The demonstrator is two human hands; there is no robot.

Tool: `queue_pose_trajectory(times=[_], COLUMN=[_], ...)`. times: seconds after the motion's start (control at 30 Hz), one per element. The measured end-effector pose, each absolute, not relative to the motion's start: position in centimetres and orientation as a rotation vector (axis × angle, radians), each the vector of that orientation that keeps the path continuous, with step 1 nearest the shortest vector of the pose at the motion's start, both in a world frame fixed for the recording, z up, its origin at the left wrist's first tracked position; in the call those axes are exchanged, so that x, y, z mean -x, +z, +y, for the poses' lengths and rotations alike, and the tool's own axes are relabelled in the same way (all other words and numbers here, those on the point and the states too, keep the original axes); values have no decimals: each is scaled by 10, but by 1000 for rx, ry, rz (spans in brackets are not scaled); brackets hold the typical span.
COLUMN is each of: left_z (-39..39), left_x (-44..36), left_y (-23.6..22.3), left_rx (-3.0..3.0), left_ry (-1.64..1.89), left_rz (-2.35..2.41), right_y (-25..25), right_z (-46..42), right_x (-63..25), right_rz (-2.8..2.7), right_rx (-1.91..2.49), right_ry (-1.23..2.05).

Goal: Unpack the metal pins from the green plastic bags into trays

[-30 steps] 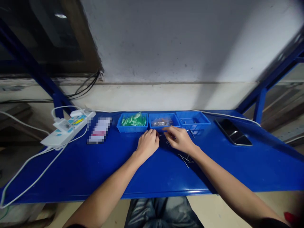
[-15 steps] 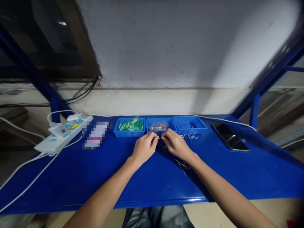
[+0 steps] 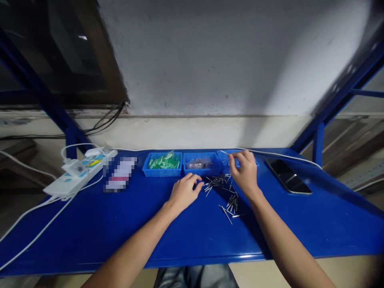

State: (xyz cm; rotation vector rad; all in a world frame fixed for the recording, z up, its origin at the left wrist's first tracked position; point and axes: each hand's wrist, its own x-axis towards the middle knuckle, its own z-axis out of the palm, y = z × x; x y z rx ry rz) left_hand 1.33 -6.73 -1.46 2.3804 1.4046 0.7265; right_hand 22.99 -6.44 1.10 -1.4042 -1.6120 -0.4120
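My right hand is raised at the right-hand blue bin, its fingers closed on a thin metal rod that sticks out to the left over the bin. My left hand hovers low over the table, fingers curved and thumb apart, with nothing visible in it. Between the hands lies a loose pile of thin metal rods, with several more rods nearer the front. The middle blue bin holds a clear plastic bag with small parts. My right hand hides part of the right-hand bin.
Green plastic packets fill the left blue bin. A phone lies at the right of the blue table. On the left are a white power strip with cables and a blurred-out item. A wall stands behind.
My hands were together in front of the middle bin, both pinching. The right hand has moved right and up to the right-hand bin; the left has opened and dropped slightly, uncovering the pile.
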Motion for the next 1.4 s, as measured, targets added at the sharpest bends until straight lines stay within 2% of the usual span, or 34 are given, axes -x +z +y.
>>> queue_pose_trajectory(times=[0.1,0.23,0.37,0.6,1.17,1.4], left_z=[-67,-69,-65,-54,-64,-66], left_x=[-19,-19,-10,1,-3,-5], left_y=[-18,-19,-20,-11,-6,-10], left_rx=[-2493,-2551,-2437,-2316,-2258,-2210], left_ry=[569,511,658,1031,1170,1172], left_rz=[1442,1450,1466,1185,1183,1140], right_y=[4,-4,-7,-4,-1,6], right_z=[-55,-57,-69,-77,-82,-87], right_x=[-245,-228,-197,-189,-185,-189], right_rz=[-1471,-1653,-1970,-2182,-2113,-2240], right_rx=[1590,1479,1240,1080,1126,1065], right_ry=[-513,-370,-92,-14,77,6])
